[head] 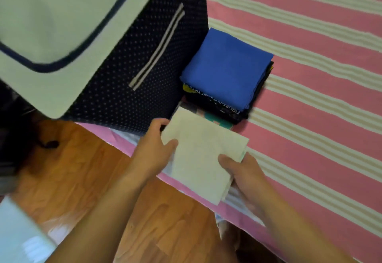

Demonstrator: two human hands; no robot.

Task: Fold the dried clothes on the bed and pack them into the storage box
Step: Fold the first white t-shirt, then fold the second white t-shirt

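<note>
Both hands, left and right, pinch a folded cloth beside the box; packing seems underway, so next lift it in.

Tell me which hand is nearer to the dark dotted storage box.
Left. The left hand grips the folded cream cloth right beside the storage box; the right hand holds the cloth's other edge, farther from the box.

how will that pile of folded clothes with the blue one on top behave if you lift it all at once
The pile is probably floppy: it is soft folded cloth, so it would likely sag unless held from beneath. Its layers sit loose with uneven edges, so the blue garment may slide off if tilted. It looks light enough for two hands.
</note>
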